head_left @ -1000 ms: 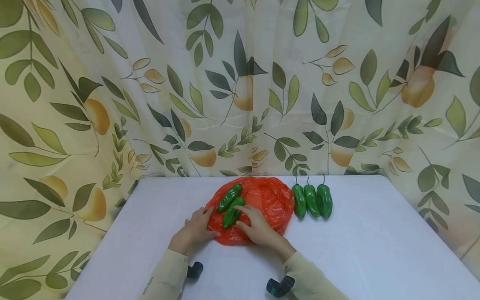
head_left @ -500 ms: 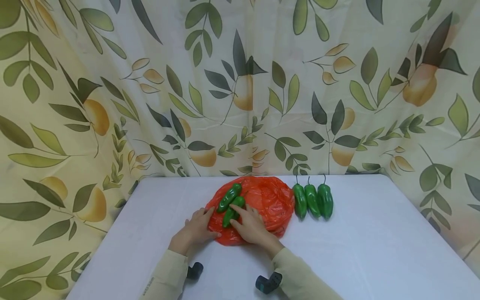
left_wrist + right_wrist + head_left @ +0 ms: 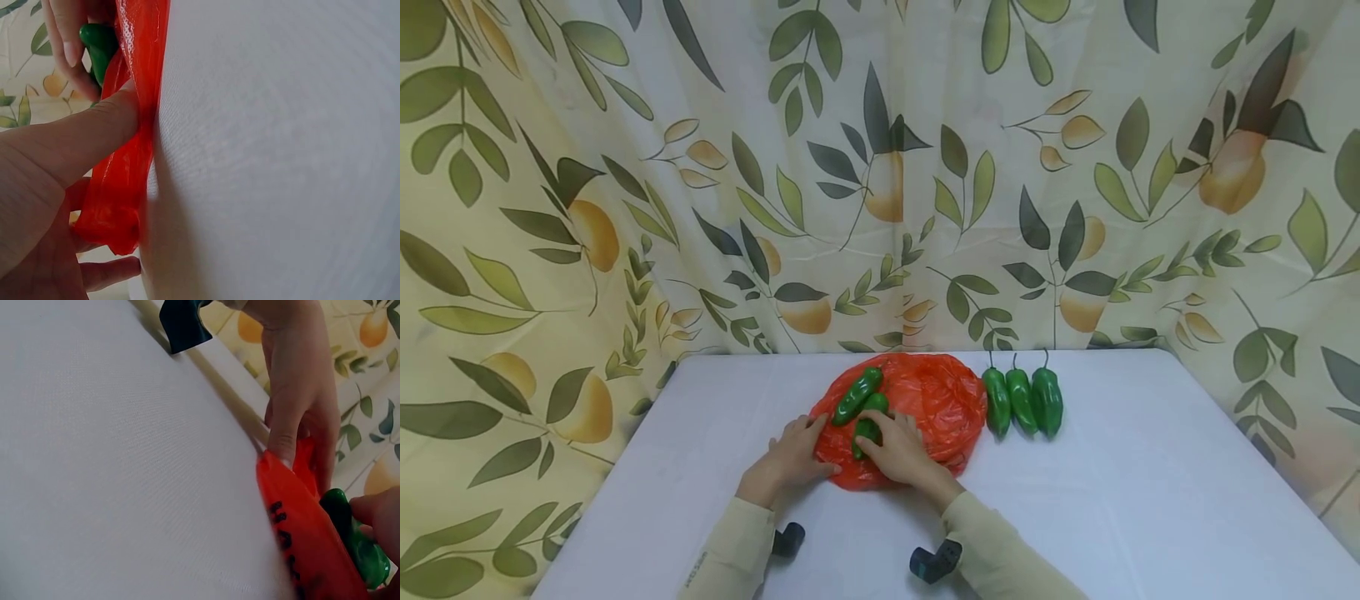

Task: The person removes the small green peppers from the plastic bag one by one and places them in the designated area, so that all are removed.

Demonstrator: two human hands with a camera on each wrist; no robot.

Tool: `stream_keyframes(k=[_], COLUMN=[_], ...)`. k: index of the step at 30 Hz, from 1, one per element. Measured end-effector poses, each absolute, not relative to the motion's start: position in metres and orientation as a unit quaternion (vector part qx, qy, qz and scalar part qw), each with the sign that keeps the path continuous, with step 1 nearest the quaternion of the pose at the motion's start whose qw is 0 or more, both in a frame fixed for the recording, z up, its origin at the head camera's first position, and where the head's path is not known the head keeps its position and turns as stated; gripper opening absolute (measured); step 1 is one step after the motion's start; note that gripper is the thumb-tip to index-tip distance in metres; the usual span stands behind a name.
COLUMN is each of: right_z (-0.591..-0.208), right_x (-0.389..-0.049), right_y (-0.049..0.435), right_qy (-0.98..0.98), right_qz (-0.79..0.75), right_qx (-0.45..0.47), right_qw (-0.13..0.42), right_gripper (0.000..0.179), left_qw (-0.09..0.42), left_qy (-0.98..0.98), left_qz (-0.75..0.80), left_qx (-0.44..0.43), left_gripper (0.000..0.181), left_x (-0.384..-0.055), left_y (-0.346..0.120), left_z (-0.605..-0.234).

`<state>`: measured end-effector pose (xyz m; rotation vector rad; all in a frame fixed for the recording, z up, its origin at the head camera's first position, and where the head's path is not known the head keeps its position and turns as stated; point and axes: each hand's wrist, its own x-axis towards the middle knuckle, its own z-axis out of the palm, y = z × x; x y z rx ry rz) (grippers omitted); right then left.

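Observation:
A red plastic bag (image 3: pixel 943 408) lies spread on the white table. My left hand (image 3: pixel 790 458) holds its left edge; in the left wrist view the thumb (image 3: pixel 106 119) presses on the red plastic, with the fingers on the far side. My right hand (image 3: pixel 901 450) grips a green pepper (image 3: pixel 867 429) over the bag, between thumb and fingers. Part of that pepper is hidden behind the hand. Another green pepper (image 3: pixel 857 396) lies slanted on the bag, just behind and left of the gripped one. Dark lettering (image 3: pixel 284 537) shows on the bag in the right wrist view.
To the right of the bag, three green peppers (image 3: pixel 1022 400) lie side by side with stems pointing away. A curtain (image 3: pixel 880 167) printed with leaves and fruit hangs behind the white table (image 3: pixel 1120 483). A dark wrist camera (image 3: pixel 936 561) sits at the right sleeve.
My right hand has moved left onto the nearer pepper and taken hold of it. That pepper has shifted a little and stands more upright in the view. The left hand has stayed in place.

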<state>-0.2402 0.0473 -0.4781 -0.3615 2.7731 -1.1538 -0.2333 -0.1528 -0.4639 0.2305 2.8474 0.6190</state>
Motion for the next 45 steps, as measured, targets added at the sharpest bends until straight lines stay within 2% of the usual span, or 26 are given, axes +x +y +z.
stream_keyframes(k=[16, 35, 45], right_z=[-0.478, -0.468, -0.461], right_x=[-0.240, -0.222, -0.212], right_y=[0.062, 0.097, 0.119], right_qy=[0.859, 0.853, 0.866], right_qz=[-0.492, -0.499, -0.476], right_qx=[-0.134, -0.151, -0.150], right_qw=[0.047, 0.016, -0.002], right_gripper=[0.030, 0.039, 0.042], left_qw=[0.116, 0.127, 0.116], left_qy=[0.968, 0.965, 0.966], left_qz=[0.212, 0.223, 0.222], left_qx=[0.066, 0.049, 0.059], left_gripper=[0.090, 0.092, 0.094], left_x=[-0.234, -0.232, -0.230], left_y=[-0.152, -0.150, -0.152], left_z=[-0.465, -0.463, -0.464])
